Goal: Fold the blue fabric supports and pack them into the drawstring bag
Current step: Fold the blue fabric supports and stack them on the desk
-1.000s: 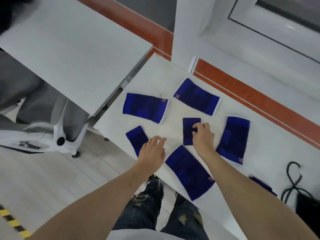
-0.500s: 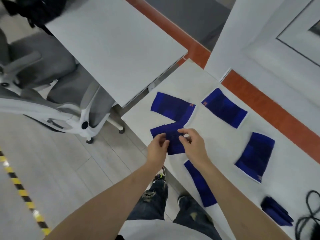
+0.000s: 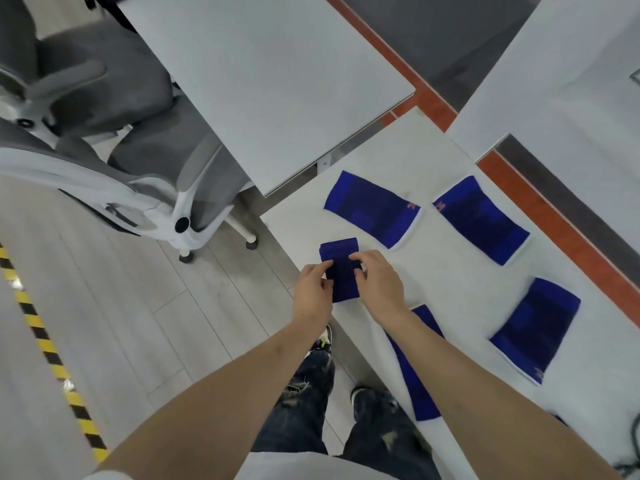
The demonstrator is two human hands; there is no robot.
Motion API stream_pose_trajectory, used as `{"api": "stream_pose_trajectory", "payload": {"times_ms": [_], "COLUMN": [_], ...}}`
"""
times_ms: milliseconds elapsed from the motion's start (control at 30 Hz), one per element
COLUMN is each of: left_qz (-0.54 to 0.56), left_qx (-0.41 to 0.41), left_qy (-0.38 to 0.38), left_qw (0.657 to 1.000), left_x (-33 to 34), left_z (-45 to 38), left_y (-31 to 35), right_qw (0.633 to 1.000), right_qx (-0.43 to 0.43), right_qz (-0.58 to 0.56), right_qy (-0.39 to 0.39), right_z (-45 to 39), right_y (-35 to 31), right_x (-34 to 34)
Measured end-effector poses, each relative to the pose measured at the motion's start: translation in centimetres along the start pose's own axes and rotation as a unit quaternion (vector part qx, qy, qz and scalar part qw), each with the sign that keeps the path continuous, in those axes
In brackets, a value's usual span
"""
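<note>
— Head view: folded blue support [image 3: 341, 271] near left front edge of white table [image 3: 446, 282], pinched from both sides
— Fingers?
— Left hand [image 3: 313, 296] curled on left edge of folded piece, thumb on top; right hand [image 3: 379, 285] curled on right edge, fingertips [image 3: 356, 258] pressing top face
— Lifted or lying flat?
— Cannot tell; looks about at table level
— Other supports?
— Four, all unfolded and flat: one [image 3: 372, 209] just behind folded piece near left rear corner, one [image 3: 481, 220] toward back edge, one [image 3: 536, 327] mid-table to right, one [image 3: 415, 368] along front edge, partly hidden under right forearm
— Drawstring bag?
— Only dark blurred bits at right front corner; cannot tell
— Around table?
— Second white table [image 3: 263, 81] beyond left edge, grey office chair [image 3: 114, 133] beside it, yellow-black floor tape [image 3: 48, 341] at far left
</note>
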State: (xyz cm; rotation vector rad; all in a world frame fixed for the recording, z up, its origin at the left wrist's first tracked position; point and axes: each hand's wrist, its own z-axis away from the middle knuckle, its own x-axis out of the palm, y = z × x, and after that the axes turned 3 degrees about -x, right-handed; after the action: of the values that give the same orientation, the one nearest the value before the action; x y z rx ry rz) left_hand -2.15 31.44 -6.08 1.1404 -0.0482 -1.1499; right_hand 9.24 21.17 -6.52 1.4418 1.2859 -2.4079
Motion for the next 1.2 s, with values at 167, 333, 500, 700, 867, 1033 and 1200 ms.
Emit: {"api": "stream_pose_trajectory", "payload": {"times_ms": [167, 333, 500, 700, 867, 1033, 1200], "left_qz": [-0.039, -0.023, 0.177, 0.233, 0.177, 0.14, 0.048], "left_qx": [-0.028, -0.032, -0.143, -0.181, -0.108, -0.027, 0.092], "left_qy": [0.003, -0.007, 0.008, -0.043, -0.104, -0.116, -0.029], "left_qw": [0.999, 0.999, 0.974, 0.954, 0.973, 0.983, 0.994], "left_x": [0.3, 0.6, 0.5, 0.7, 0.2, -1.1, -1.8], "left_z": [-1.0, -1.6, -1.8, -2.8, -2.2, -1.4, -1.7], "left_y": [-1.0, -1.3, -0.2, 0.5, 1.7, 2.9, 3.6], "right_qw": [0.999, 0.999, 0.999, 0.999, 0.988, 0.949, 0.97], "right_qx": [0.012, 0.002, 0.001, 0.013, 0.088, 0.13, 0.044], "right_qz": [0.015, 0.03, 0.025, -0.001, -0.124, -0.285, -0.228], "right_qy": [-0.035, -0.044, -0.031, -0.033, -0.014, 0.023, 0.066], "right_z": [-0.5, -0.5, -0.2, 0.2, 0.1, 0.1, 0.7], "right_y": [1.2, 1.3, 1.6, 1.6, 1.2, -0.2, -0.1], "right_x": [1.2, 1.7, 1.9, 1.3, 0.3, -2.0, -3.3]}}
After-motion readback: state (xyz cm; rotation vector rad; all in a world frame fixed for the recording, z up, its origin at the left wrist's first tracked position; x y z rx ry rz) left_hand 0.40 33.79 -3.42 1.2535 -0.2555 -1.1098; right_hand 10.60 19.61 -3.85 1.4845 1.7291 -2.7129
